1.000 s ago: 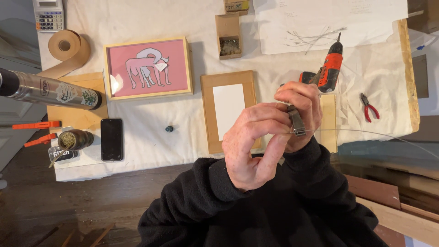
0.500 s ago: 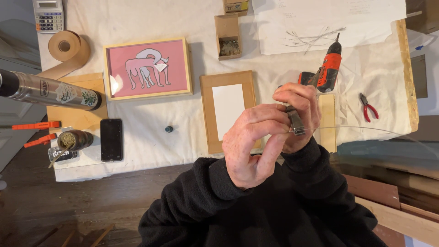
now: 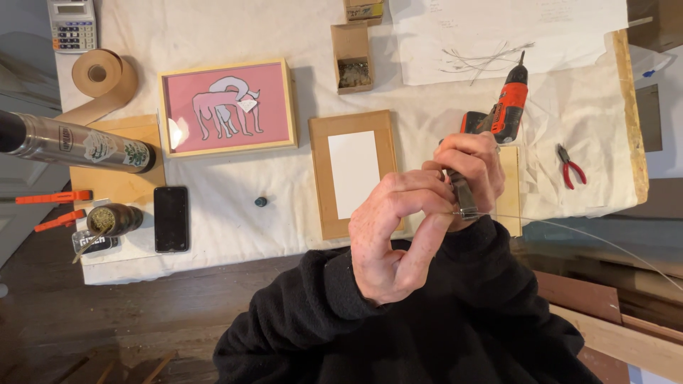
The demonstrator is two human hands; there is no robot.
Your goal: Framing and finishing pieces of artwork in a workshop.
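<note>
Two bare hands meet close under the head camera, above the near edge of a workbench draped in creased white cloth [image 3: 235, 235]. The left hand [image 3: 391, 242] curls its fingers up and pinches thumb against forefinger on a thin, pale wire [image 3: 569, 231] that runs off to the right in a long shallow curve and out of view. The right hand [image 3: 473, 167], partly hidden behind the left, is closed around a small dark metal tool [image 3: 464, 199] whose tip meets the wire; its working end is too covered to make out. Both wrists end in black fleece sleeves [image 3: 427, 327].

Just beyond the hands, to the far right, lies an orange-and-black cordless drill [image 3: 506, 110], and right of it red-handled pliers [image 3: 569, 165]. Beneath the hands sits a brown cardboard frame back [image 3: 319, 174] with a white rectangle at its centre, its near right corner hidden by the left hand. Further left are a light wooden frame holding a pink picture [image 3: 226, 107], a roll of brown paper tape [image 3: 103, 75], a shiny steel flask [image 3: 71, 144] cut off at the left edge, a black phone [image 3: 171, 218] and a dark cup [image 3: 114, 219]. A small open cardboard box [image 3: 353, 60] sits at the far side, its contents a blur. Dark floorboards [image 3: 142, 313] show nearest the camera.
</note>
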